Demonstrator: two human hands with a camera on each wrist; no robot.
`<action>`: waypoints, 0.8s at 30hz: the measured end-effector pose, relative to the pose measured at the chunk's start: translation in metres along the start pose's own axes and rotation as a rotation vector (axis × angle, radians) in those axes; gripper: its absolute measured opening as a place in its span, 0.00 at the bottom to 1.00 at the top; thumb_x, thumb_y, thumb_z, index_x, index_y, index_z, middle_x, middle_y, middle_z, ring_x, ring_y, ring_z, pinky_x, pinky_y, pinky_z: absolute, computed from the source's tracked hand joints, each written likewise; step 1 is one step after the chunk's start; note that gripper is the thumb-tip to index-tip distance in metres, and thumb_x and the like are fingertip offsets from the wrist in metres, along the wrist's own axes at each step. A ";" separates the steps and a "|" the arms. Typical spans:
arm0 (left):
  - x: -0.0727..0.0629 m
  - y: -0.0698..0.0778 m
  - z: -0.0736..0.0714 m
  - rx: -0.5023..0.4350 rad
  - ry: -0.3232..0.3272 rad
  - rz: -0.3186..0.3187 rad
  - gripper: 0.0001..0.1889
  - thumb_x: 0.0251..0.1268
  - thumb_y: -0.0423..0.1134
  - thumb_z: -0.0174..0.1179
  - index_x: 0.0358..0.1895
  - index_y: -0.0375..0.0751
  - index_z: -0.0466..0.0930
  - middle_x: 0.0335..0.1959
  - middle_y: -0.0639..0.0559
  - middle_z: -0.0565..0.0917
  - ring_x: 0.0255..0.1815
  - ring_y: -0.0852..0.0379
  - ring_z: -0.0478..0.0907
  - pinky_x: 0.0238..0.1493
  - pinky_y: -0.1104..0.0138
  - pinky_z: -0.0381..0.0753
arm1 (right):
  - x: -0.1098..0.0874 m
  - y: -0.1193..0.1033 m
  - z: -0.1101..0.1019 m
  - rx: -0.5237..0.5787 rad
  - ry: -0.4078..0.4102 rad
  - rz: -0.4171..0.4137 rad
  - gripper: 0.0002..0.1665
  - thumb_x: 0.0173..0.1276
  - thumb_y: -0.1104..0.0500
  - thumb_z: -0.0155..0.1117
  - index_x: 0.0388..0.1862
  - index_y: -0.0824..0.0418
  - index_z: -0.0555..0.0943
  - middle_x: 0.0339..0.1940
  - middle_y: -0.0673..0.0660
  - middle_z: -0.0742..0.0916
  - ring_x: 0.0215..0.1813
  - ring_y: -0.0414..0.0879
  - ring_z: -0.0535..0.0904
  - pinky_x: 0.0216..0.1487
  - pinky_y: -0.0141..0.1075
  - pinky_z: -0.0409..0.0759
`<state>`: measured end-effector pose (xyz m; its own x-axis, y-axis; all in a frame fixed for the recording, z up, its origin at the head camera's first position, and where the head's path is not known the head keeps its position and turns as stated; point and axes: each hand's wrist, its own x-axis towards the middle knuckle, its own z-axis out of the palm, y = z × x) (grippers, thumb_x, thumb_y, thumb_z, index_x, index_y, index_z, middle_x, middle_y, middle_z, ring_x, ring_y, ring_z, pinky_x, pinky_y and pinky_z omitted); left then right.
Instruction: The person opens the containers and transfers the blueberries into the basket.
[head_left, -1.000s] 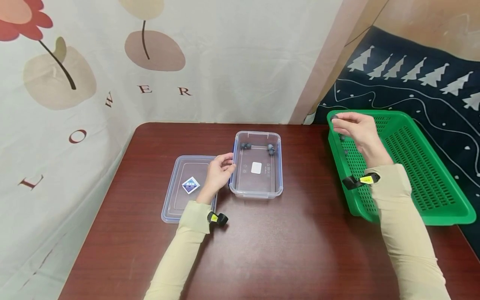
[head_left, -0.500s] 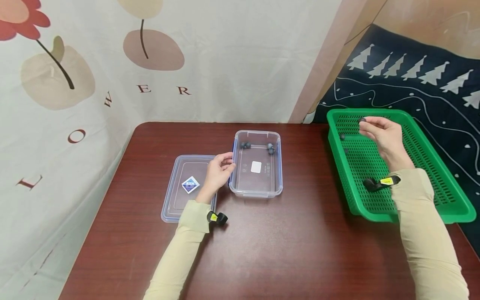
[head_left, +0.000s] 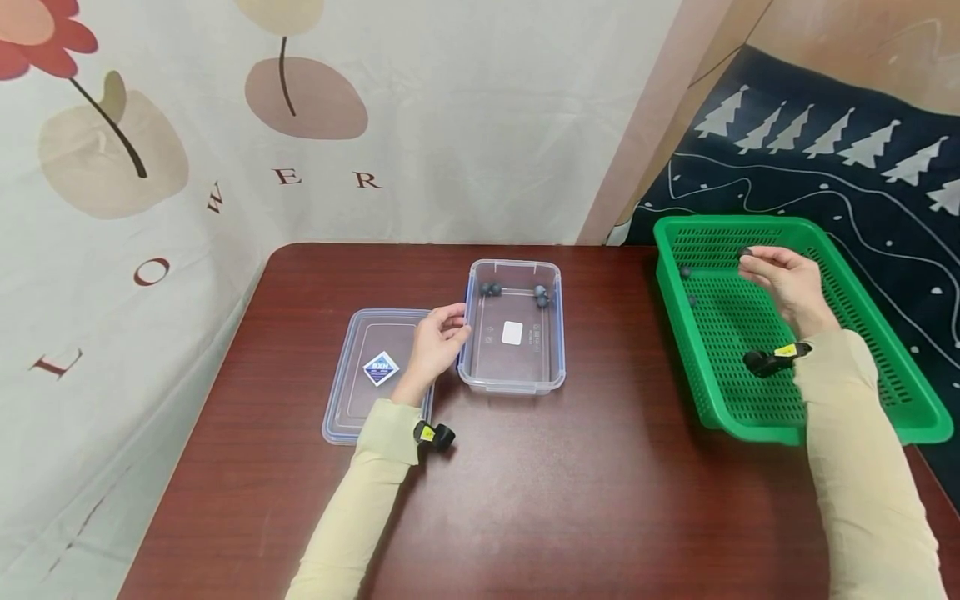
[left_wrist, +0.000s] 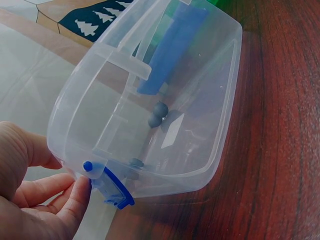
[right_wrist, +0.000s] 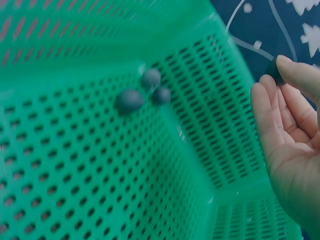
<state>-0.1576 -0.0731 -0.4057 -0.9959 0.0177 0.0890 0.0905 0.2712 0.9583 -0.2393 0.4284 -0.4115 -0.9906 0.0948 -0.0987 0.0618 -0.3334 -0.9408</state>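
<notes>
Red-brown table (head_left: pixel 570 483); right hand (head_left: pixel 787 285) pinches berry (head_left: pixel 745 252); left hand (head_left: pixel 435 343) touches plastic box (head_left: pixel 512 362), grip unclear.

Left forearm (head_left: pixel 348 508): sleeved, extended forward, slanting inward. Left hand (head_left: pixel 433 350): fingers relaxed, slightly bent, thumb alongside. Right forearm (head_left: pixel 870 475): sleeved, extended forward, slanting inward; wrist bent inward. Right hand (head_left: pixel 793 287): thumb opposes fingertips in pinch; remaining fingers close together, gently bent.
</notes>
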 end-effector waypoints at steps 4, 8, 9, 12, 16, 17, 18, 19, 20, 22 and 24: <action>0.000 0.000 0.000 0.002 -0.003 -0.003 0.18 0.57 0.18 0.54 0.52 0.14 0.70 0.47 0.23 0.75 0.49 0.33 0.75 0.55 0.51 0.78 | -0.002 0.005 -0.006 -0.111 -0.021 0.026 0.11 0.56 0.69 0.68 0.39 0.62 0.84 0.36 0.51 0.86 0.39 0.42 0.84 0.45 0.30 0.83; 0.000 0.001 0.000 0.005 -0.002 -0.003 0.17 0.58 0.18 0.54 0.52 0.14 0.70 0.47 0.23 0.75 0.49 0.33 0.75 0.55 0.51 0.77 | -0.012 0.002 0.001 -0.191 -0.003 0.070 0.08 0.59 0.68 0.66 0.36 0.59 0.84 0.34 0.49 0.85 0.38 0.40 0.83 0.46 0.29 0.82; 0.000 0.000 0.000 0.002 -0.003 -0.002 0.17 0.58 0.18 0.54 0.52 0.14 0.70 0.47 0.23 0.75 0.49 0.33 0.75 0.55 0.51 0.77 | -0.015 0.000 0.004 -0.204 0.003 0.080 0.07 0.60 0.68 0.65 0.36 0.58 0.83 0.33 0.48 0.85 0.38 0.39 0.83 0.46 0.29 0.82; 0.004 -0.008 0.001 -0.002 -0.005 0.004 0.18 0.57 0.18 0.54 0.52 0.14 0.70 0.47 0.23 0.75 0.49 0.33 0.75 0.55 0.51 0.77 | -0.019 -0.001 0.006 -0.222 0.027 0.116 0.07 0.62 0.68 0.62 0.35 0.57 0.83 0.31 0.47 0.85 0.36 0.38 0.83 0.45 0.28 0.82; 0.012 -0.031 0.003 -0.016 0.000 0.011 0.18 0.57 0.19 0.55 0.52 0.16 0.71 0.47 0.25 0.76 0.49 0.34 0.75 0.55 0.52 0.78 | -0.020 0.000 0.003 -0.209 0.055 0.152 0.08 0.62 0.69 0.61 0.35 0.57 0.83 0.30 0.47 0.85 0.35 0.38 0.83 0.45 0.28 0.82; 0.014 -0.036 0.004 -0.020 0.003 0.012 0.18 0.57 0.20 0.56 0.53 0.17 0.72 0.47 0.25 0.76 0.49 0.35 0.75 0.55 0.53 0.78 | -0.020 0.000 0.002 -0.201 0.057 0.155 0.08 0.63 0.69 0.61 0.34 0.57 0.84 0.29 0.47 0.85 0.35 0.39 0.83 0.45 0.28 0.83; 0.016 -0.041 0.004 -0.025 0.006 0.012 0.18 0.57 0.20 0.56 0.53 0.18 0.72 0.48 0.26 0.76 0.49 0.36 0.76 0.55 0.53 0.78 | -0.020 0.000 0.001 -0.190 0.059 0.156 0.09 0.62 0.69 0.61 0.34 0.57 0.84 0.29 0.48 0.85 0.35 0.39 0.83 0.45 0.28 0.82; 0.016 -0.043 0.004 -0.026 0.009 0.013 0.18 0.57 0.21 0.57 0.53 0.19 0.73 0.48 0.27 0.77 0.49 0.36 0.76 0.55 0.54 0.79 | -0.020 0.000 0.001 -0.177 0.061 0.156 0.09 0.62 0.69 0.61 0.34 0.57 0.84 0.29 0.48 0.85 0.35 0.39 0.83 0.45 0.28 0.83; 0.017 -0.044 0.004 -0.024 0.012 0.015 0.18 0.57 0.21 0.57 0.53 0.20 0.73 0.48 0.27 0.77 0.49 0.37 0.76 0.54 0.55 0.79 | -0.020 0.000 0.000 -0.173 0.062 0.155 0.09 0.62 0.69 0.62 0.33 0.56 0.85 0.30 0.48 0.85 0.35 0.39 0.83 0.45 0.28 0.82; 0.017 -0.045 0.004 -0.021 0.015 0.013 0.18 0.57 0.21 0.57 0.53 0.21 0.73 0.47 0.29 0.77 0.49 0.38 0.76 0.54 0.56 0.79 | -0.020 0.000 0.000 -0.168 0.062 0.147 0.09 0.62 0.69 0.62 0.33 0.56 0.85 0.31 0.48 0.85 0.36 0.39 0.83 0.45 0.28 0.82; 0.017 -0.045 0.004 -0.017 0.018 0.009 0.18 0.57 0.21 0.57 0.53 0.21 0.74 0.46 0.30 0.78 0.48 0.39 0.77 0.54 0.58 0.80 | -0.019 0.000 0.002 -0.166 0.067 0.136 0.09 0.62 0.69 0.62 0.34 0.56 0.85 0.32 0.49 0.85 0.36 0.39 0.83 0.45 0.28 0.83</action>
<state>-0.1791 -0.0810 -0.4487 -0.9947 0.0026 0.1027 0.1000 0.2549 0.9618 -0.2212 0.4248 -0.4085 -0.9618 0.1230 -0.2444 0.2190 -0.1891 -0.9572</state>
